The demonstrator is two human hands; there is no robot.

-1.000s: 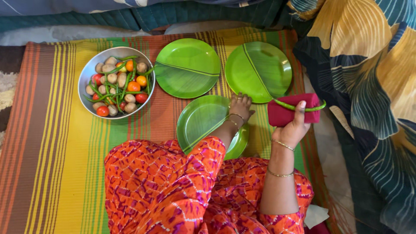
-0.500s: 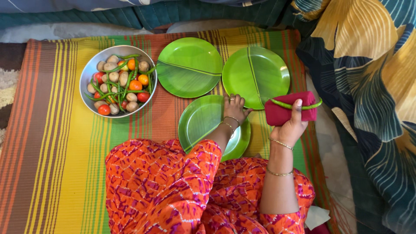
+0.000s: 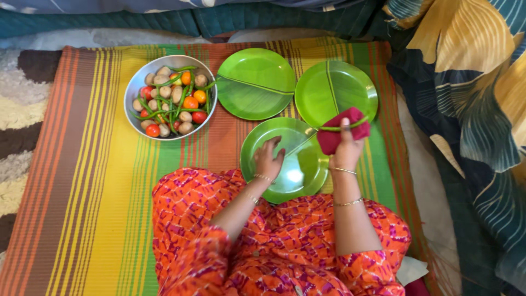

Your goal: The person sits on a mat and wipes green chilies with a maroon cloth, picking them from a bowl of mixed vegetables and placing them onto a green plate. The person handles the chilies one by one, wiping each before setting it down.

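right hand point(image 3: 346, 153) pinches a long green bean point(image 3: 342, 126) crosswise atop a red cloth point(image 3: 342, 130); left hand point(image 3: 268, 159) rests slack on the near green plate point(image 3: 296, 178).

A folded red cloth point(image 3: 341, 131) with a long green bean point(image 3: 342, 126) lying across it.

It looks like a home, with food laid out on the floor. A striped woven floor mat point(image 3: 93, 181) carries a round steel bowl of vegetables point(image 3: 170, 96) and three green leaf-patterned plates point(image 3: 256, 82); beyond the mat lies quilted teal bedding point(image 3: 230, 19), and to its right patterned fabric point(image 3: 471, 82).
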